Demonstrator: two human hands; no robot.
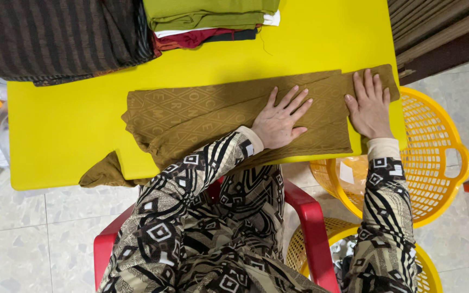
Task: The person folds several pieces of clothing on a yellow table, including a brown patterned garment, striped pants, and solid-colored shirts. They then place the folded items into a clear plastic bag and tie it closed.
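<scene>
Brown patterned garment [202, 116]: folded lengthwise, lying flat across the near half of the yellow tabletop [61, 135], one end drooping over the near edge at the left. Left hand [280, 119]: fingers spread, palm pressed flat on the garment's middle. Right hand [369, 106]: fingers together and extended, palm flat on the garment's right end near the tabletop's corner. Both sleeves: black, tan and white geometric print. Folded stack of green, white and red cloth [207, 19]: far edge of the tabletop, well apart from the garment. Dark striped fabric [55, 38]: far left corner. Red chair [310, 217]: below the person. Yellow plastic baskets [435, 157]: on the floor to the right.
</scene>
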